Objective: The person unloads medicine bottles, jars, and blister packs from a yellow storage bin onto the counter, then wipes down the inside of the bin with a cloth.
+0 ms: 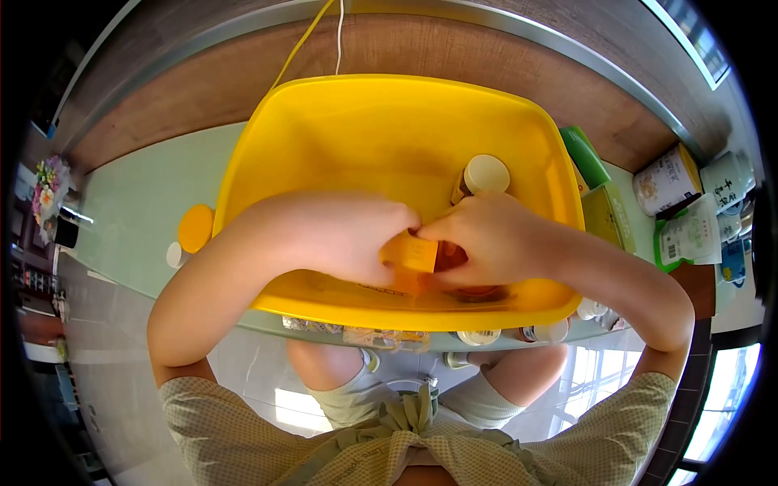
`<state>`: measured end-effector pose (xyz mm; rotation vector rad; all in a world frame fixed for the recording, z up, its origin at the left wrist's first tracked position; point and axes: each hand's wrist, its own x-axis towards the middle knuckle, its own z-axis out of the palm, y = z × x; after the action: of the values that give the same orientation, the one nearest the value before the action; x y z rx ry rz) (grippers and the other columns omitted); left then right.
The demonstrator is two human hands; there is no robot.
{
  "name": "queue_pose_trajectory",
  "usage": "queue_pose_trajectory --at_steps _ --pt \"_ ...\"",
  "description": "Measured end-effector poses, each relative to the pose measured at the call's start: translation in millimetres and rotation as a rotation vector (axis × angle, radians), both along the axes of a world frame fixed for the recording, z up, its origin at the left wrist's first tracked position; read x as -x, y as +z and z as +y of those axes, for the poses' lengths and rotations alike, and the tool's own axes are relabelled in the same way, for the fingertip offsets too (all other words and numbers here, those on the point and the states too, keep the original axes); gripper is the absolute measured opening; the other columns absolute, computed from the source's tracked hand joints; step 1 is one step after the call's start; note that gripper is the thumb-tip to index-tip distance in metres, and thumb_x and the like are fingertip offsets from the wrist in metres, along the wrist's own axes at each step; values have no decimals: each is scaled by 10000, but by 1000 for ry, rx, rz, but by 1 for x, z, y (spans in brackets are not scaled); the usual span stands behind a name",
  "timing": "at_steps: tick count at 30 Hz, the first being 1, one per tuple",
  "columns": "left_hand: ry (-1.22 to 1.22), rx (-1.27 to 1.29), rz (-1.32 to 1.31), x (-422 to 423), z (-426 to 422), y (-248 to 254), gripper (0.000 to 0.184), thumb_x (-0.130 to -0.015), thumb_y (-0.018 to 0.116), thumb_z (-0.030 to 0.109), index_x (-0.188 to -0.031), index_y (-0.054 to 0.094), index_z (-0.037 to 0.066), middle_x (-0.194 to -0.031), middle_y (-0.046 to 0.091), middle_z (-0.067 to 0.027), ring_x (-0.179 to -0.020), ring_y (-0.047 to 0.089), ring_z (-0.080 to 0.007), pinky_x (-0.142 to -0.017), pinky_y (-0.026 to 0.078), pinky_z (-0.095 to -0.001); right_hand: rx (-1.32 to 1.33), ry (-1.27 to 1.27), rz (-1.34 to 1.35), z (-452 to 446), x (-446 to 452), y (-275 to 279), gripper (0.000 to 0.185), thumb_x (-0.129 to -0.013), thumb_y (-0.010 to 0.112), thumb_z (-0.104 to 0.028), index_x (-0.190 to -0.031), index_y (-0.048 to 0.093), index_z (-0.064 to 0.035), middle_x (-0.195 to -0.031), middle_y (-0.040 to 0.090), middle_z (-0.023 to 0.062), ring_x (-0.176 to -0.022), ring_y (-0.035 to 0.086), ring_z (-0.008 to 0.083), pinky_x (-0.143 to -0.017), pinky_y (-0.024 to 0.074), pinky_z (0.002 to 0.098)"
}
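The fingers of the left hand [369, 235] clamp the orange box [420, 254] inside the yellow tub [365, 105], the right hand [486, 236] touching it, grip unclear; its handling looks unfinished, while a white-topped jar [488, 173] already sits beyond the right fingers.

Behind, a brown wood-grain panel [454, 50], with a yellow cable [304, 42] and a white cable [339, 36] running down across its front. Below that, a pale green tabletop [146, 174]. At its right end, close together, a white labelled tin [666, 180], a green-and-white packet [689, 235] and a pale jar [727, 180] with dark lettering. Over at far left, colourful flowers [50, 188] above a dark pot [66, 232]; lower, at the distorted edge, possibly shelves [36, 279]. Underfoot, glossy grey floor tiles [251, 373] with bright patches of light [300, 405].
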<state>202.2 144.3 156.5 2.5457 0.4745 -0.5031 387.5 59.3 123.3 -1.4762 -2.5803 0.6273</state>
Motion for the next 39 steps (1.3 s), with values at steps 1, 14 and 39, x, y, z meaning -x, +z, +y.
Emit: queue_pose_trajectory --at_steps 1,14,39 --pt "3 -38 -14 0 1 -2 391 -712 707 187 -1063 637 30 -882 664 -189 -831 634 -353 -745 505 -407 -4 -21 9 0 0 1 295 -767 687 -359 -848 674 -75 -741 670 154 -688 647 339 -651 511 434" --pt "237 159 -686 10 19 15 294 -778 735 146 -1007 594 28 -810 605 -10 -714 563 -66 -636 455 -232 -141 -412 619 -16 -12 14 339 -815 729 -289 -995 634 -18 -812 674 70 -677 635 123 -650 508 269" --pt "-201 -107 -1081 -133 -74 67 383 -865 665 131 -1229 572 62 -1129 609 -21 -996 565 -117 -836 457 -258 -754 -653 381 -160 -111 35 264 -779 737 -207 -945 663 -16 -746 583 74 -645 545 158 -594 442 276"
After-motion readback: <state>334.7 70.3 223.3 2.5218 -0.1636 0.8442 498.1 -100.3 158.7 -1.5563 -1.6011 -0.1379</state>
